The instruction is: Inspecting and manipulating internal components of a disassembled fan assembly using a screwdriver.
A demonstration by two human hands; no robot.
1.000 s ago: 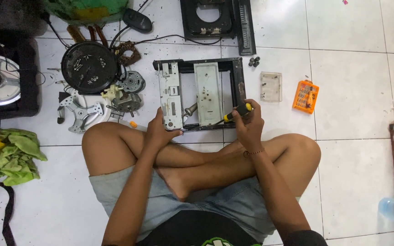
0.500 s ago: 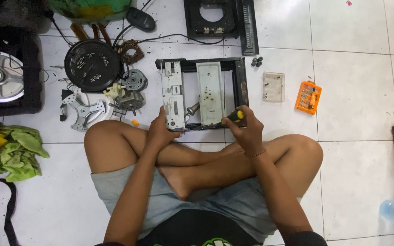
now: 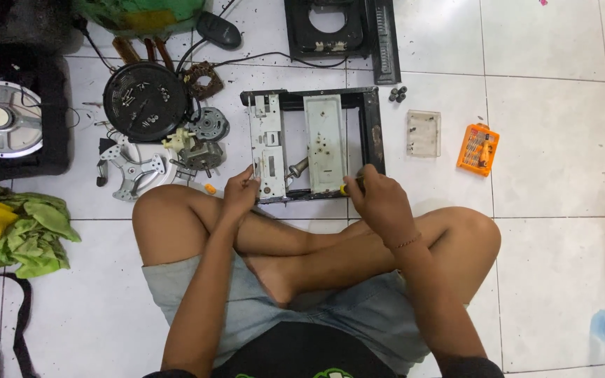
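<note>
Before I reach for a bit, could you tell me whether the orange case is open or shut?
Open: the orange case lies flat, its contents showing.

The person sits cross-legged, both forearms reaching forward over the knees. The left hand (image 3: 239,192) is bent at the wrist, fingers pinched together at the front. The right hand (image 3: 379,203) is curled into a closed grip, knuckles up.

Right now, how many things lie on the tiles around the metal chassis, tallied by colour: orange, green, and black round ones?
Orange: 1, the bit case
Green: 1, the cloth
Black and round: 1, the fan grille
Total: 3
The left hand and right hand rest on the metal chassis.
</note>
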